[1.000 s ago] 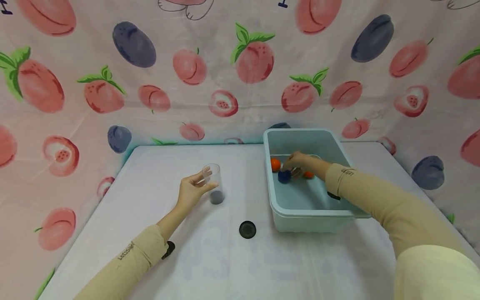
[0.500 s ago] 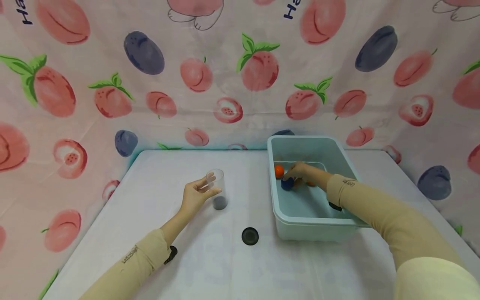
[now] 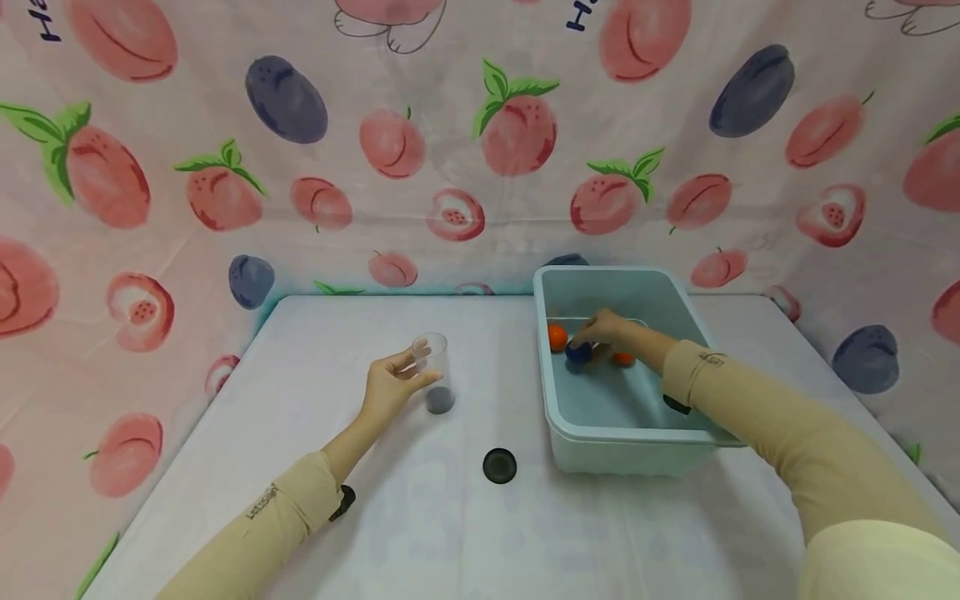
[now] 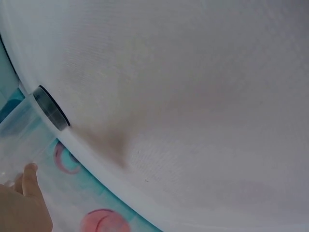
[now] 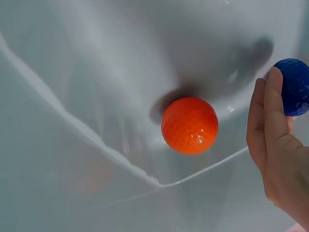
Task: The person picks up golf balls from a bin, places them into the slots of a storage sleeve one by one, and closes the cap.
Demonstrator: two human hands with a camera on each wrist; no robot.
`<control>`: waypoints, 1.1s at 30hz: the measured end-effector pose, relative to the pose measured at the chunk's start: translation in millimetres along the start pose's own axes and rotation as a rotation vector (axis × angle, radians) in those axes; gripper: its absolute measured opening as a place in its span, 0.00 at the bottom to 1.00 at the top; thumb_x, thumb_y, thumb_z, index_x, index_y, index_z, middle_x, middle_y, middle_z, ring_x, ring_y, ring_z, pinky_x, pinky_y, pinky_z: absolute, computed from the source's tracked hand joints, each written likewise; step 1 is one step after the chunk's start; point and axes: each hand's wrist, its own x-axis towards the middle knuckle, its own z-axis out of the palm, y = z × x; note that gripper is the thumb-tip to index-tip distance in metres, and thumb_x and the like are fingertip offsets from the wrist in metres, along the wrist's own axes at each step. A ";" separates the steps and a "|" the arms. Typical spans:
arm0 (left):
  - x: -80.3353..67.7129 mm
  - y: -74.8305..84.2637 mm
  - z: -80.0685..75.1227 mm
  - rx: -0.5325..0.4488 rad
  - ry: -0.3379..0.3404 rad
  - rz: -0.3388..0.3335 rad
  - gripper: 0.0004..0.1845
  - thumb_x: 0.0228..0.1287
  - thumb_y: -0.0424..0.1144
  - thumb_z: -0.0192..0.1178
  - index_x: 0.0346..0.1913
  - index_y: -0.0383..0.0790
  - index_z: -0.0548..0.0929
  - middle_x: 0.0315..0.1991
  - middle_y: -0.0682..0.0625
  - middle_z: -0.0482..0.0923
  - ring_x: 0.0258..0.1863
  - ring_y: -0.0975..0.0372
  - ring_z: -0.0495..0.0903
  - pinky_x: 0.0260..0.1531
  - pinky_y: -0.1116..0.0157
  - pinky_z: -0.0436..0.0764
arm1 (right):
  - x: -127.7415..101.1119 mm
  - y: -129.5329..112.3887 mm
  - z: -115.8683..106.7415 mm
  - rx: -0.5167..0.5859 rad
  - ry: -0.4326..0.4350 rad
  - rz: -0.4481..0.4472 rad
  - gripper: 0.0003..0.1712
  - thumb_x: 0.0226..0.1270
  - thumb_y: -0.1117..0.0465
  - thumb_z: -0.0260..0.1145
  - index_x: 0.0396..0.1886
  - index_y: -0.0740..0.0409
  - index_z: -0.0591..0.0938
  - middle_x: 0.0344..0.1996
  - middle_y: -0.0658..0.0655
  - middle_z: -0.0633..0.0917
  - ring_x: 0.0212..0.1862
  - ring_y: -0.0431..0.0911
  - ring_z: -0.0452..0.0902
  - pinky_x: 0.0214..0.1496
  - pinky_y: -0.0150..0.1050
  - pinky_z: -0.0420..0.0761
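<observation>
My left hand grips a clear plastic tube round its upper part; the tube stands upright on the white table, its dark base showing in the left wrist view. Inside the pale blue bin, my right hand pinches a blue golf ball between fingers and thumb, with the thumb mostly hidden in the right wrist view. An orange golf ball lies on the bin floor beside that hand. In the head view one orange ball sits by the bin's left wall and another under the right wrist.
The pale blue bin stands at the right of the white table, its walls rising around my right hand. A round black lid lies on the table between tube and bin. A fruit-print cloth hangs behind.
My right hand has closed its fingers on the blue golf ball and moved it slightly to the right, away from the left orange ball. The left hand keeps its hold on the tube.
</observation>
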 end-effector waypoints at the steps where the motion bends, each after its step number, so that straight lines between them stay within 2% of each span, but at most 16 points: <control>1: 0.2 0.3 0.2 0.001 -0.001 -0.003 0.30 0.50 0.30 0.70 0.60 0.36 0.76 0.57 0.38 0.77 0.57 0.50 0.77 0.54 0.66 0.79 | -1.2 -0.4 -1.0 0.000 0.001 -0.003 0.29 0.66 0.62 0.60 0.62 0.76 0.66 0.58 0.72 0.71 0.49 0.55 0.76 0.60 0.46 0.79; 6: 4.0 0.4 2.0 0.024 -0.004 0.006 0.30 0.49 0.32 0.71 0.59 0.35 0.76 0.56 0.38 0.77 0.57 0.49 0.77 0.56 0.63 0.78 | -7.3 -3.4 -8.5 -0.010 0.040 -0.023 0.30 0.66 0.62 0.60 0.63 0.76 0.65 0.58 0.75 0.71 0.47 0.55 0.79 0.59 0.46 0.79; 9: 5.4 0.7 2.7 0.025 0.012 0.011 0.30 0.49 0.32 0.72 0.58 0.33 0.77 0.56 0.39 0.78 0.56 0.49 0.78 0.56 0.63 0.79 | -11.0 -5.6 -11.6 -0.002 0.067 -0.042 0.30 0.65 0.62 0.61 0.61 0.76 0.67 0.57 0.75 0.72 0.42 0.53 0.82 0.57 0.46 0.80; 15: 3.5 0.8 1.6 0.043 0.038 -0.011 0.28 0.48 0.30 0.72 0.55 0.33 0.78 0.55 0.39 0.79 0.54 0.49 0.79 0.52 0.66 0.81 | -18.3 -7.4 -8.7 0.058 0.059 -0.073 0.28 0.64 0.64 0.61 0.60 0.76 0.68 0.56 0.76 0.72 0.33 0.46 0.82 0.54 0.45 0.82; 18: 3.3 2.4 1.0 0.053 0.026 -0.015 0.25 0.48 0.29 0.72 0.53 0.32 0.79 0.54 0.38 0.79 0.53 0.49 0.80 0.51 0.66 0.82 | -22.0 -8.4 -7.7 0.072 0.060 -0.075 0.27 0.65 0.64 0.61 0.59 0.75 0.68 0.57 0.76 0.71 0.36 0.47 0.81 0.53 0.43 0.83; 24: 6.0 6.6 -1.6 0.061 -0.002 -0.018 0.20 0.48 0.29 0.71 0.45 0.29 0.76 0.55 0.37 0.77 0.54 0.48 0.79 0.55 0.62 0.80 | -31.9 -16.4 -8.5 0.147 0.023 -0.128 0.28 0.67 0.65 0.58 0.62 0.76 0.64 0.62 0.77 0.66 0.54 0.59 0.75 0.58 0.45 0.78; 26: 6.7 8.0 -2.0 0.060 -0.009 -0.027 0.20 0.48 0.29 0.71 0.43 0.29 0.75 0.56 0.36 0.77 0.55 0.48 0.79 0.56 0.61 0.79 | -35.1 -19.9 -8.9 0.173 0.015 -0.148 0.28 0.67 0.65 0.57 0.63 0.76 0.63 0.63 0.77 0.65 0.58 0.62 0.72 0.59 0.45 0.78; 28: 7.2 7.7 -2.1 0.058 -0.013 -0.034 0.20 0.49 0.29 0.71 0.43 0.29 0.74 0.56 0.36 0.77 0.55 0.48 0.78 0.56 0.60 0.79 | -38.1 -22.9 -9.4 0.195 0.019 -0.155 0.28 0.68 0.65 0.57 0.63 0.76 0.63 0.63 0.77 0.65 0.58 0.62 0.72 0.58 0.45 0.78; 33: 6.0 6.0 -2.3 0.050 -0.011 -0.047 0.19 0.49 0.28 0.70 0.42 0.30 0.74 0.55 0.37 0.77 0.54 0.47 0.78 0.55 0.61 0.80 | -45.3 -26.9 -10.1 0.230 0.024 -0.168 0.29 0.68 0.64 0.58 0.64 0.74 0.64 0.63 0.75 0.66 0.50 0.54 0.78 0.57 0.44 0.79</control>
